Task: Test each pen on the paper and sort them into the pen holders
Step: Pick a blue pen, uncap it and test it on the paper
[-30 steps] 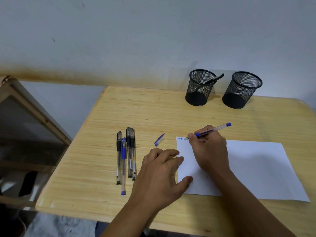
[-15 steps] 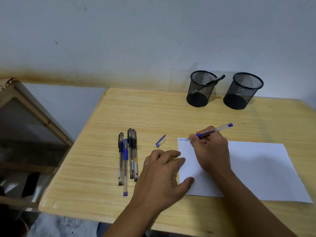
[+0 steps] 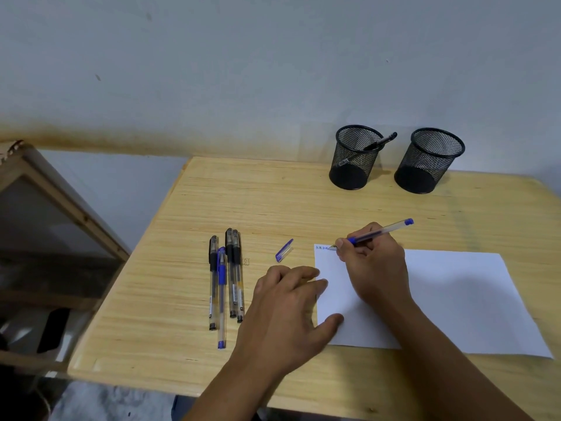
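Note:
My right hand [image 3: 372,265] grips an uncapped blue pen [image 3: 381,230], its tip on the top left corner of the white paper [image 3: 455,296] beside small blue marks. My left hand [image 3: 288,311] lies flat, fingers spread, pressing the paper's left edge. The pen's blue cap [image 3: 284,250] lies on the table left of the paper. Several capped pens [image 3: 226,281], black and blue, lie side by side further left. Two black mesh holders stand at the back: the left holder [image 3: 353,159] contains one black pen [image 3: 381,141], and no pens show in the right holder [image 3: 428,162].
The wooden table [image 3: 243,202] ends at its left edge near the loose pens and stands against a pale wall. A wooden-framed piece of furniture [image 3: 54,208] stands to the left, below table height.
The pen tip has crept slightly rightward along the paper's top edge, lengthening the blue marks. My left hand keeps its place on the paper.

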Tool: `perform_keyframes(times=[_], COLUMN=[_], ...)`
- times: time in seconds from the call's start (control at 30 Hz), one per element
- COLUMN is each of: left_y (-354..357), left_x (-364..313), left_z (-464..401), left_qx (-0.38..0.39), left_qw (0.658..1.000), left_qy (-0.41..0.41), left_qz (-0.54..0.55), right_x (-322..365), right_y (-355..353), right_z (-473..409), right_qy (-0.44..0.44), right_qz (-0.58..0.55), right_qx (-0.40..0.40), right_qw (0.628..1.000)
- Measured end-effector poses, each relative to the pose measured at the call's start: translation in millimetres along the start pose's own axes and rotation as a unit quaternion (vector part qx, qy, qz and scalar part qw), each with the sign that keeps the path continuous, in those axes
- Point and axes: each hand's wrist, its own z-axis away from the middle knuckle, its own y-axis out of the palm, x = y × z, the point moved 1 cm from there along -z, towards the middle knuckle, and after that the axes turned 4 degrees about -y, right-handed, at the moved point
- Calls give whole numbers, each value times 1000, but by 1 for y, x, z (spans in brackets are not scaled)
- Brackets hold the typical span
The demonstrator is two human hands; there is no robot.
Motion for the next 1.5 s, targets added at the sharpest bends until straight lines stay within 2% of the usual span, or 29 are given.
perform_keyframes(times=[0.3,0.67,0.77,0.93,1.07,1.27,1.5], left_y=[1,0,-4,-11,-25,-34,-38], left_x=[-1,-4,-6,2,10,24,16], left_z=[1,6,7,-7,-32,-49,-43], left_qx=[-12,-28,-50,-95,-112,-60,-76], left_qw=[1000,999,997,982,980,981,981], left_qy=[-1,16,10,-57,-104,-185,-174], left_qz=[4,6,65,155,126,19,-40], right_x=[-1,8,7,6,8,11,8], right_y=[-11,-45,-55,-69,-77,-87,-90], right_z=[0,23,38,58,67,73,76], right_qy=[108,48,41,57,68,74,78], right_qz=[-162,-187,-183,-229,-267,-292,-274], right_qx=[-25,-25,-14,4,-2,-3,-2], right_qw=[981,981,982,972,961,953,959])
